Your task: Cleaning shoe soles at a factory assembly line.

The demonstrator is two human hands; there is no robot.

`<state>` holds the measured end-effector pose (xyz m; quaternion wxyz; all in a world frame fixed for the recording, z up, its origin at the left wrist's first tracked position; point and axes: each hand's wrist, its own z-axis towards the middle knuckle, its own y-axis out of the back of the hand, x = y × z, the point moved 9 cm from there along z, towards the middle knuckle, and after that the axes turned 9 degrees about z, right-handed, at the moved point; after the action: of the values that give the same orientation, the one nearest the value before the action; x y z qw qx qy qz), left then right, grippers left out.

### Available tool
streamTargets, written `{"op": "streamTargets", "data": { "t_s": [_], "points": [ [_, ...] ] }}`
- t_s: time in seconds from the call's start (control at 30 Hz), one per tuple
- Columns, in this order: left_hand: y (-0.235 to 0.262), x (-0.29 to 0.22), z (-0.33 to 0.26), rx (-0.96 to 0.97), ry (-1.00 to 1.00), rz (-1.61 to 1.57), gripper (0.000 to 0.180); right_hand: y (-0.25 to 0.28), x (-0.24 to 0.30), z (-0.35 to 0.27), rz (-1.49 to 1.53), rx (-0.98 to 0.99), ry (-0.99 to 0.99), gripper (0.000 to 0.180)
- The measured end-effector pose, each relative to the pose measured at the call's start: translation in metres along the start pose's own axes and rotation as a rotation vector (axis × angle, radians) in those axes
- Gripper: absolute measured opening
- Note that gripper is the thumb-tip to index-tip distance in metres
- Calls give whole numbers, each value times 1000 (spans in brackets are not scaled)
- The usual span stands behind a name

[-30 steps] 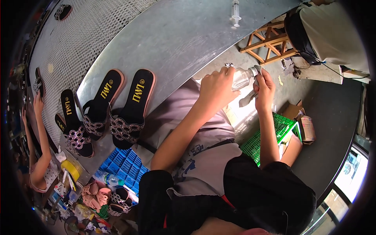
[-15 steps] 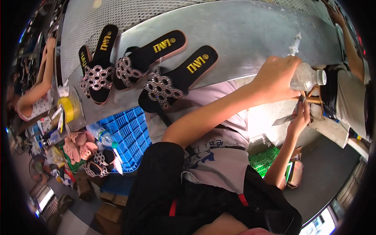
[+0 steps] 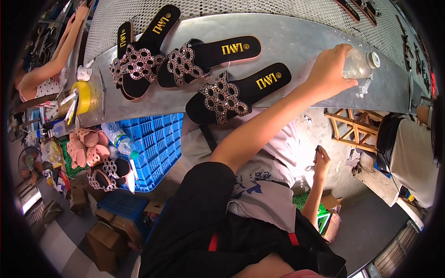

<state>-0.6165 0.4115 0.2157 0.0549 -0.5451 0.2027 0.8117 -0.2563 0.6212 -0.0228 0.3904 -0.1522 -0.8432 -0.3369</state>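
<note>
Smooth grey metal makes up the near part of the worktop (image 3: 299,39), with pale mesh (image 3: 259,7) behind it and beaded black sandals (image 3: 273,79) lying on it. Over its right part is a clear bottle (image 3: 356,67), just beside a syringe (image 3: 365,87); whether its base touches the metal cannot be told. Among the hands, the left (image 3: 330,72) curls its fingers and thumb around the bottle's body, while the right (image 3: 321,166), low beyond the edge, seems to pinch a dark scrap (image 3: 316,157), too small to make out. Glass or plastic, the bottle looks light, stiff and rather slick, breakable if glass; its round body likely offers the surest hold. Its long axis runs roughly left to right, tilted, neck to the person's right.
</note>
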Motion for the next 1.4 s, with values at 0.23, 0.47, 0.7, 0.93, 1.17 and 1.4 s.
{"op": "streamTargets", "data": {
  "t_s": [0.23,0.47,0.7,0.93,1.17,1.4],
  "points": [
    [64,-43,-56,-149,-174,798,72,-90,256,-118,-386,92,892,25],
    [147,-23,-118,115,-87,891,71,-192,347,-148,-453,201,1194,56],
    [148,-2,-122,47,-65,749,74,-207,338,-152,-587,203,1169,58],
    [149,-1,-120,18,-96,734,67,-216,357,-134,-595,114,1173,63],
    [146,1,-119,37,-110,745,60,-228,367,-130,-567,146,1187,63],
    [144,3,-117,40,-114,719,53,-214,350,-139,-567,139,1132,63]
  ]
}}
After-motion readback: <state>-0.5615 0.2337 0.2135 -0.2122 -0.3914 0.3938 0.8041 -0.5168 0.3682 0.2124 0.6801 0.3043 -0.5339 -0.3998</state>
